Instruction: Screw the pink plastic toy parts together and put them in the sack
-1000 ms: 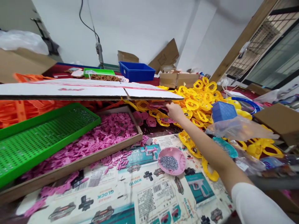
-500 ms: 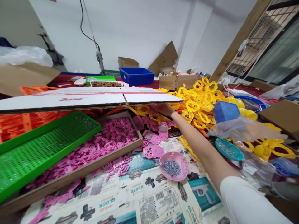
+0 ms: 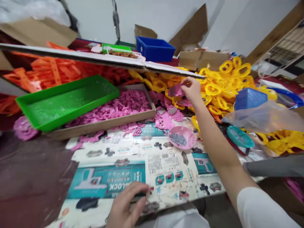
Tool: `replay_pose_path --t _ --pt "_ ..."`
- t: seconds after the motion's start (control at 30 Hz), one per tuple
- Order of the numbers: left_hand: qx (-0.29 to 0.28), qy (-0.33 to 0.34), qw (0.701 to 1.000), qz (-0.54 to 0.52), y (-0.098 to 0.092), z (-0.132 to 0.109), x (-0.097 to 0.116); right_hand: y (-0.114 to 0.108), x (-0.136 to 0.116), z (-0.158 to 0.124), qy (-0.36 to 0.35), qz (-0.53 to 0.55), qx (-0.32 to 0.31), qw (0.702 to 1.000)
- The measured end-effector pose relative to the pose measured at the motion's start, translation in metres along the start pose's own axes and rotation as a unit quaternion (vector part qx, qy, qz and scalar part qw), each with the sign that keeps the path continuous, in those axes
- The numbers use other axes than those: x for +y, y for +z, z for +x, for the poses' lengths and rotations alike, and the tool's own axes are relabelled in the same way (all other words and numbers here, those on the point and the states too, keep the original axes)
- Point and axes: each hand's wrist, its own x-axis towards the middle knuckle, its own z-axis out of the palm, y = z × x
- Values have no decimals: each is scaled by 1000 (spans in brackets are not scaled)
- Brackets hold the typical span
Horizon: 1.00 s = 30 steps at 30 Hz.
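Observation:
My right hand (image 3: 192,90) is shut on a pink plastic part (image 3: 177,90), holding it over a heap of yellow plastic rings (image 3: 220,85). At the bottom, my left hand (image 3: 125,202) is curled around a small dark object (image 3: 140,197), which it mostly hides, and rests on a printed Glock toy-gun cardboard sheet (image 3: 147,164). Pink plastic gun shells (image 3: 164,121) lie beside a pink dish of small screws (image 3: 181,137). A wooden tray (image 3: 106,122) full of small pink parts lies left of my right arm.
A green perforated tray (image 3: 66,101) lies tilted on the pink parts. A long cardboard sheet (image 3: 95,57) runs above them, with orange plastic pieces (image 3: 52,71) behind it. A teal dish (image 3: 239,136), blue crate (image 3: 250,98), clear plastic bag (image 3: 263,117) and blue bin (image 3: 155,49) stand around.
My view has tipped down and the cardboard sheet now shows edge-on. My right hand has risen, gripping the pink part, and my left hand has entered at the bottom.

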Motion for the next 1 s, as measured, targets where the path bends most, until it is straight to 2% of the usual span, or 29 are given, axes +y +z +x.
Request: replay_pose_path --t 0.03,0.1,0.17,0.23,0.27,0.3,0.33,0.4,0.47,0.57,0.63,0.73,0.87,0.93,1.0 --pt "64 -51 995 -63 2 -2 3 2 -17 -13 -22 36 -13 999" --pt "163 -105 963 -187 6 -4 9 8 -57 -47 -77 105 -102 986" --pt "199 -120 934 -272 7 -3 13 19 -95 -85 -136 159 -237 949" --pt "206 -153 921 -293 7 -4 14 34 -124 -117 -204 197 -389 877" --pt "210 -178 916 -291 7 -5 13 43 -133 -128 -227 190 -430 852" --pt "216 -202 911 -286 6 -7 12 52 -137 -135 -236 179 -447 844" --pt "226 -218 907 -281 6 -9 12 62 -139 -138 -235 158 -442 851" --pt "253 -227 901 -270 4 -13 11 82 -133 -135 -206 100 -385 894" --pt "284 -221 901 -243 2 -16 12 101 -123 -129 -180 46 -332 925" --pt "288 -220 909 -207 -1 -19 16 120 -114 -127 -181 4 -311 933" --pt "287 -225 913 -186 -2 -19 18 121 -115 -132 -185 -5 -311 932" --pt "285 -220 921 -151 -2 -21 18 102 -121 -144 -180 -2 -311 933" --pt "209 -197 952 -111 -4 -22 18 51 -125 -170 -200 70 -313 926" --pt "175 -183 967 -41 -3 -20 22 29 -124 -191 -219 149 -277 924" --pt "139 -152 978 30 1 -15 27 18 -122 -215 -216 214 -218 927"
